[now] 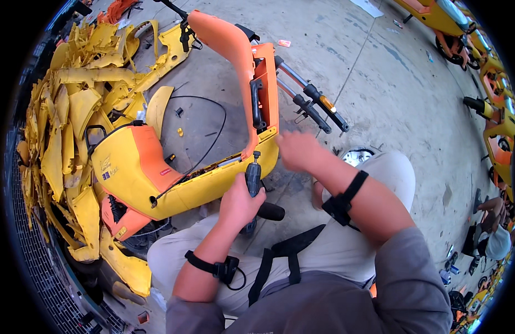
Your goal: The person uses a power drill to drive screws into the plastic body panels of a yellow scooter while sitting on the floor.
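My left hand (pixel 238 203) is wrapped around a dark cordless drill (pixel 253 179). Its tip points away from me, at the joint of the scooter's orange and yellow panels. A dark rounded part (pixel 271 211) shows just right of that hand. My right hand (pixel 297 151) is closed and slightly blurred at the right edge of the yellow lower panel (pixel 213 189); whatever its fingers hold is hidden. The partly stripped scooter lies in front of me, with an orange front panel (pixel 227 42) standing up and a yellow-and-orange seat-end body (pixel 123 158) at left.
A heap of yellow plastic panels (pixel 73 111) fills the left side. Two fork tubes (pixel 307 97) stick out beyond my right hand. A black cable (pixel 221 119) curves over the concrete floor. Parked yellow scooters (pixel 497 136) line the far right, and another person (pixel 494 239) is near them.
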Demonstrator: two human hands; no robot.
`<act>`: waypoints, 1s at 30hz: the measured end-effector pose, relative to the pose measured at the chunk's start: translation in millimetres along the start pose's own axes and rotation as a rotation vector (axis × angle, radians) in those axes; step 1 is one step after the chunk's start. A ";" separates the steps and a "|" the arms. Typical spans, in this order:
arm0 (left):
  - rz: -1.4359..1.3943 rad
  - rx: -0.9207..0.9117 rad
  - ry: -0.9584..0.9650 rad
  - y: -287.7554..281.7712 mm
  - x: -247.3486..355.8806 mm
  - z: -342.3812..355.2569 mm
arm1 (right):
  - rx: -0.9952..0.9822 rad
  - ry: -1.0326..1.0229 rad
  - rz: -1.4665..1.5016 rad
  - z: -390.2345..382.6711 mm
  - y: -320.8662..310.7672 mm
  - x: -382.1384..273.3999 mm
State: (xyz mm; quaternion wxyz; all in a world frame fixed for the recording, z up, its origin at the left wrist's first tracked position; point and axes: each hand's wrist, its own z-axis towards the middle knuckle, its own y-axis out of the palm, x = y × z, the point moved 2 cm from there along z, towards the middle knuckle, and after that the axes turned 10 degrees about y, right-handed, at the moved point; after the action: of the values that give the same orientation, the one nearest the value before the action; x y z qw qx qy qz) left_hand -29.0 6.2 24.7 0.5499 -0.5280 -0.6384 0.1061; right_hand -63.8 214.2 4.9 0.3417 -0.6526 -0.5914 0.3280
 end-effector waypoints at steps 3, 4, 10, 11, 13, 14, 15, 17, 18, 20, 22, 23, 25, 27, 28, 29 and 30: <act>-0.015 0.009 0.032 5.7 1.4 10.4 | -0.398 -0.130 -0.051 -16.7 12.4 -2.1; -0.054 -0.014 0.006 6.4 3.3 15.0 | -0.399 -0.130 -0.046 -23.8 15.9 -0.1; -0.299 -0.023 0.007 20.1 -12.7 43.6 | -0.403 -0.280 0.222 -51.4 38.0 -0.3; -0.446 -0.024 -0.024 22.3 -15.6 47.5 | -0.368 -0.303 0.255 -53.1 43.0 -4.2; -0.526 -0.025 -0.064 21.2 -10.3 51.9 | -0.371 -0.306 0.343 -62.4 35.8 -8.8; -0.617 -0.021 -0.103 20.7 -7.5 53.9 | -0.369 -0.307 0.354 -63.1 39.1 -10.9; -0.610 -0.027 -0.104 21.3 -3.8 55.7 | -0.326 -0.259 0.435 -63.6 43.9 -11.6; -0.736 -0.076 -0.178 23.5 1.0 58.7 | -0.283 -0.209 0.523 -67.0 50.9 -13.9; -0.733 -0.080 -0.180 25.2 2.4 60.9 | -0.254 -0.155 0.583 -69.4 53.1 -13.4; -0.873 -0.143 -0.225 30.2 3.8 64.4 | -0.226 -0.101 0.646 -70.1 54.1 -11.9; -0.910 -0.126 -0.235 35.4 5.3 67.1 | -0.187 -0.031 0.620 -69.7 49.5 -9.3; -0.950 -0.106 -0.242 37.1 6.2 68.3 | -0.188 -0.032 0.624 -68.7 47.3 -8.2; -0.965 -0.093 -0.278 36.0 7.2 73.4 | -0.040 -0.033 0.565 -63.9 38.3 -5.1; -0.984 -0.075 -0.311 35.3 8.0 77.1 | -0.047 -0.041 0.540 -60.2 26.7 -1.5; -1.010 -0.058 -0.301 35.0 8.9 78.7 | -0.053 -0.052 0.510 -58.9 21.4 0.2; -1.036 -0.041 -0.292 34.6 9.3 79.5 | -0.053 -0.052 0.511 -57.9 17.9 1.1; -1.036 -0.039 -0.289 34.0 10.2 80.4 | -0.059 -0.054 0.487 -56.7 14.6 2.3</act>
State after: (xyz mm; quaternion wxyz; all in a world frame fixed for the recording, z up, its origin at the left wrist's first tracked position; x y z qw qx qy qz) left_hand -73.8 64.4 -23.6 0.4267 -0.1341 -0.8864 -0.1193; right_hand -8.5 212.2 24.0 0.2173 -0.7765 -0.4351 0.4007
